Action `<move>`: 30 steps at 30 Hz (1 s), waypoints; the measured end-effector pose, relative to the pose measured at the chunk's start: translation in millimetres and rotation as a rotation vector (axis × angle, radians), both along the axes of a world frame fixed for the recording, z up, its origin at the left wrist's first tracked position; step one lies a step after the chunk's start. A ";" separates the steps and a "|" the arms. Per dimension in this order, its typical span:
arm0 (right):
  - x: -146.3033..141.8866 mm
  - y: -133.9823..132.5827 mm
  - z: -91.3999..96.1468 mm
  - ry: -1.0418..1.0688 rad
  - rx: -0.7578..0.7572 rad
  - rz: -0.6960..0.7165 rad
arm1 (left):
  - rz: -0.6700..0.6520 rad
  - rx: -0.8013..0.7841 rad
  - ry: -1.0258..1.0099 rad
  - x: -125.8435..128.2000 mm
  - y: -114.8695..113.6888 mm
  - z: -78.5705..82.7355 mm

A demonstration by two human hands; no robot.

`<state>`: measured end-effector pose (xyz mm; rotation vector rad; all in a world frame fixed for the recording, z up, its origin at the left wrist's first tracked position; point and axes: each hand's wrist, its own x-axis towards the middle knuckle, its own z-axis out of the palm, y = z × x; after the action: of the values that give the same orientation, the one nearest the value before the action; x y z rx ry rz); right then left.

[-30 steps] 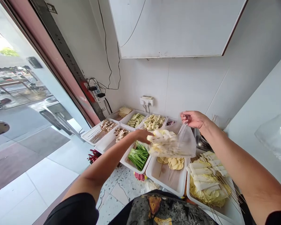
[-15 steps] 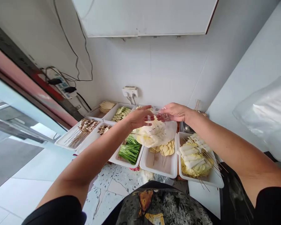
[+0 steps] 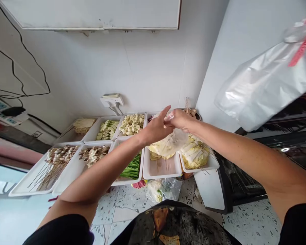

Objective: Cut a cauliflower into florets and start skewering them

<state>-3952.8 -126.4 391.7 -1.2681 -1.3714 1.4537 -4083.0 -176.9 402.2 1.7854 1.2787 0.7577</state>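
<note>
A clear plastic bag (image 3: pixel 170 142) with pale yellow-white food inside hangs over the tray of sliced potato skewers (image 3: pixel 155 156). My right hand (image 3: pixel 180 120) is closed on the gathered top of the bag. Against it, my left hand (image 3: pixel 156 130) has one finger stretched out and the others curled at the bag's neck. The hands touch, and part of the neck is hidden between them. Cabbage skewers (image 3: pixel 195 154) lie in the tray at the right; green vegetable skewers (image 3: pixel 132 167) show below my left forearm.
Behind stand trays of cauliflower (image 3: pixel 132 124), sliced green vegetable (image 3: pixel 108 129) and thin pale skewers (image 3: pixel 84 125). Mushroom skewers (image 3: pixel 60 156) lie at the left. A large plastic bag (image 3: pixel 267 81) hangs at the right. A wall socket (image 3: pixel 112 100) sits behind the trays.
The view has swung right, shifting the trays leftward. My hands, apart above the bag before, have come together at its gathered top.
</note>
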 end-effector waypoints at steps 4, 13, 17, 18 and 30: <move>29.8 -39.0 4.2 0.057 -0.093 -0.120 | 0.143 0.376 0.214 21.1 -54.1 -11.2; 145.1 -197.1 -26.8 0.248 -0.061 -0.339 | 0.111 0.576 0.498 138.6 -184.8 -66.2; 213.9 -280.5 -56.4 0.313 -0.017 -0.495 | -0.082 0.465 0.485 214.7 -237.2 -86.5; 231.2 -297.8 -63.4 0.319 -0.026 -0.565 | -0.119 0.465 0.456 233.4 -247.7 -93.1; 435.8 -460.0 -42.0 -0.620 -0.049 -0.574 | -0.643 0.137 -0.296 433.9 -283.6 -157.2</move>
<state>-3517.0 -586.3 349.7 -2.0448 -1.1803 0.7245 -3649.1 -460.4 245.0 1.9462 0.4199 0.7050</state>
